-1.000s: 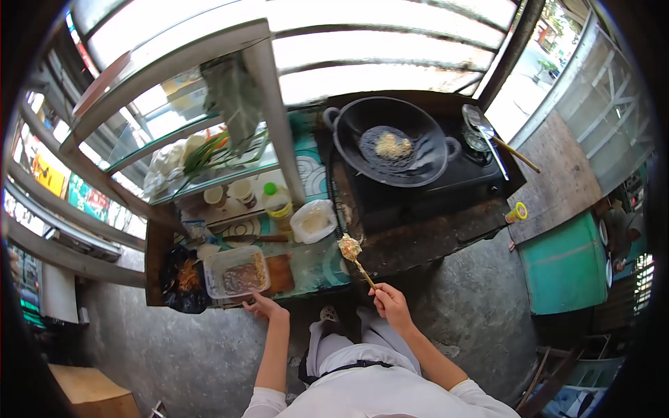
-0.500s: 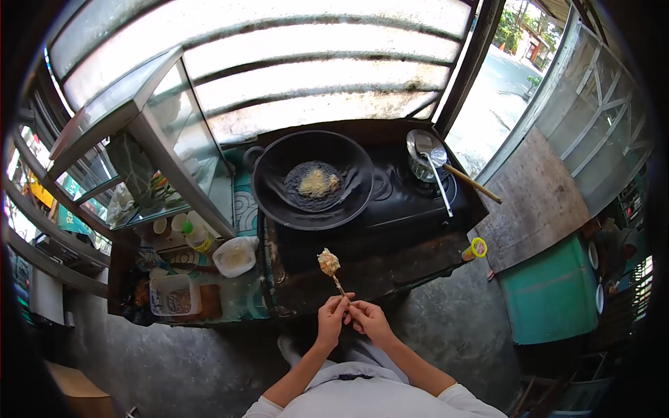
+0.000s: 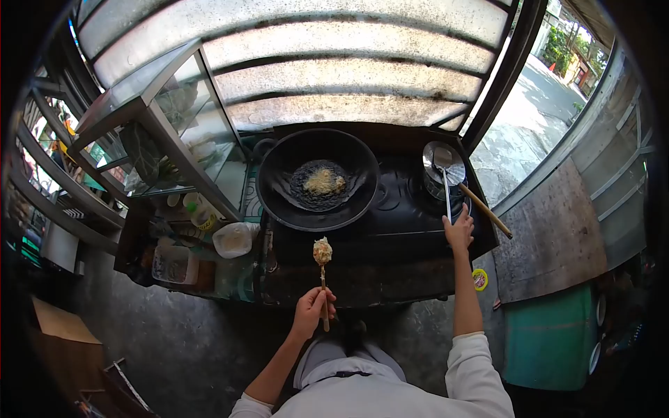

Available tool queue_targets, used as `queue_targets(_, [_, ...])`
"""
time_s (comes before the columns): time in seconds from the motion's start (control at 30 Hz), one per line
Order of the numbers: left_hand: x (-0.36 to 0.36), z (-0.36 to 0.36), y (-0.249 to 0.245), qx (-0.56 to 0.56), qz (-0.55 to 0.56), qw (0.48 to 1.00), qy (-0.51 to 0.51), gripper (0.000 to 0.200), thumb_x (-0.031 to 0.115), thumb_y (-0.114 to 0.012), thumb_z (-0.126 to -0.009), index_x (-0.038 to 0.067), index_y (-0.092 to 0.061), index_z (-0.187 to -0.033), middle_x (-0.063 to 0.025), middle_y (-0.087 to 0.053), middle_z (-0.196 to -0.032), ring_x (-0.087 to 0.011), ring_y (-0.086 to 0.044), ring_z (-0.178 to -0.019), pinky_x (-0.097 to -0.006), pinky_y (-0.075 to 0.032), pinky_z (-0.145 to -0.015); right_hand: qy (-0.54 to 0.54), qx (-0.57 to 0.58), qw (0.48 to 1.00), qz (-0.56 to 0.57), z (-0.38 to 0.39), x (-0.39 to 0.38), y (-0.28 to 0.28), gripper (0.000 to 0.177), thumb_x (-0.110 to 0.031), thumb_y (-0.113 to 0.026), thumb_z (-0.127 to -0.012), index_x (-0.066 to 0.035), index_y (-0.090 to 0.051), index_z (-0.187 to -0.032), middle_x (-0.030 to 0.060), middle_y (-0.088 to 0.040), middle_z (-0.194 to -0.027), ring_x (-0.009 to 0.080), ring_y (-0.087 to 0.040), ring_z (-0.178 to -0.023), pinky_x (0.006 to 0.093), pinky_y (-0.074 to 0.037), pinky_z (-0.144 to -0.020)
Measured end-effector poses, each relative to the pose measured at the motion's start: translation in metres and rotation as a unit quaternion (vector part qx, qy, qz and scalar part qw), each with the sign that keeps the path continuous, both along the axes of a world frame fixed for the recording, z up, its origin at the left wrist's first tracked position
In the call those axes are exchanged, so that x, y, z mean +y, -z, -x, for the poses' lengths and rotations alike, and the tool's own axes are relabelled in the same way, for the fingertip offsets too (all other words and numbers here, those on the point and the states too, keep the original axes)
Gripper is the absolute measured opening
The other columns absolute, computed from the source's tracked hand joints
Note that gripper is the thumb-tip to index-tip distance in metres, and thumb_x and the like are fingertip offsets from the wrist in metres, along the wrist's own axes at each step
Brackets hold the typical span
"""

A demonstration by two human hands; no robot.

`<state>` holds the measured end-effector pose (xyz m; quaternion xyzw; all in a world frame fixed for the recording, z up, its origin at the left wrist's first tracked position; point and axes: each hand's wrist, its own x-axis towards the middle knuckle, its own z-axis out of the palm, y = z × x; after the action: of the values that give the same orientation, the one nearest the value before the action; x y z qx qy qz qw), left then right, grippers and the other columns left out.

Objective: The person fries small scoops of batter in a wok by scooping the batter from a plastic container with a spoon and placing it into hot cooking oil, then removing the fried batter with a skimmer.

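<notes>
My left hand (image 3: 310, 312) is closed around the wooden-looking handle of a spoon (image 3: 325, 306), its head hidden under a lump of pale, flecked batter (image 3: 322, 251). The spoon points up towards the black wok (image 3: 317, 221), where a yellowish fritter (image 3: 323, 182) fries in bubbling oil. To the right, my right hand (image 3: 458, 231) reaches over the stove with fingers apart, the thumb right at the handle end of a metal spatula (image 3: 447, 191). That spatula rests across a metal strainer (image 3: 456, 167) with a wooden handle (image 3: 488, 212).
Left of the wok stands a glass display case (image 3: 157, 118). Below it are a bottle (image 3: 202, 216), a white bag (image 3: 235, 240) and a plastic tub (image 3: 174, 265). A yellow-rimmed container (image 3: 480, 279) sits at the stove's right front, near a green covered surface (image 3: 547, 341).
My right hand has left the spoon and moved right to the spatula handle. My left hand keeps the spoon, now more upright and slightly left. The view has shifted.
</notes>
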<state>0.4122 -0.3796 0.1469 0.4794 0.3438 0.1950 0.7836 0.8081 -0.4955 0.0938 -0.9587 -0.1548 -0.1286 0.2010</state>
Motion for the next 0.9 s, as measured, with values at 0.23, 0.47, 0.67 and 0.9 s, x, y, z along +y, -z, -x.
queue_targets(0.23, [0.083,0.017,-0.020,0.036,-0.046,0.996,-0.063,0.021,0.022,-0.040,-0.095,0.003,-0.049,-0.093,0.0020,-0.044,-0.058,-0.0055,-0.040,-0.037,-0.0194,-0.032,-0.034,-0.054,0.457,0.805,-0.375,-0.056,-0.008,0.019,0.031,-0.030,-0.053,-0.086,-0.003,-0.055,-0.099,0.0040,-0.058,-0.064,0.0132,-0.050,-0.047,0.0265,-0.038,-0.038])
queue_targets(0.47, [0.205,-0.005,-0.049,0.185,-0.260,0.948,-0.003,0.025,0.016,-0.043,-0.091,0.000,-0.061,-0.086,0.0004,-0.050,-0.053,-0.0068,-0.046,-0.040,-0.0223,-0.036,-0.039,-0.137,-0.006,0.969,-0.206,-0.008,0.021,-0.065,0.021,-0.022,-0.054,-0.084,-0.006,-0.064,-0.094,0.0089,-0.059,-0.066,0.0200,-0.056,-0.050,0.0325,-0.043,-0.052])
queue_targets(0.67, [0.294,-0.063,-0.035,0.310,-0.454,0.832,0.082,0.023,0.015,-0.051,-0.084,-0.001,-0.066,-0.076,-0.0078,-0.059,-0.056,-0.0127,-0.055,-0.045,-0.0280,-0.043,-0.046,-0.323,-0.050,0.930,-0.167,0.050,0.078,-0.122,0.027,-0.014,-0.064,-0.075,-0.015,-0.065,-0.102,0.0048,-0.058,-0.071,0.0218,-0.059,-0.058,0.0330,-0.045,-0.054])
queue_targets(0.9, [0.341,-0.123,0.001,0.405,-0.569,0.708,0.104,0.020,0.015,-0.061,-0.075,-0.004,-0.066,-0.076,-0.0197,-0.063,-0.070,-0.0274,-0.064,-0.066,-0.0365,-0.051,-0.065,-0.374,-0.037,0.924,-0.071,0.107,0.128,-0.122,0.027,-0.016,-0.065,-0.074,-0.021,-0.066,-0.100,0.0000,-0.054,-0.071,0.0203,-0.058,-0.055,0.0332,-0.045,-0.049])
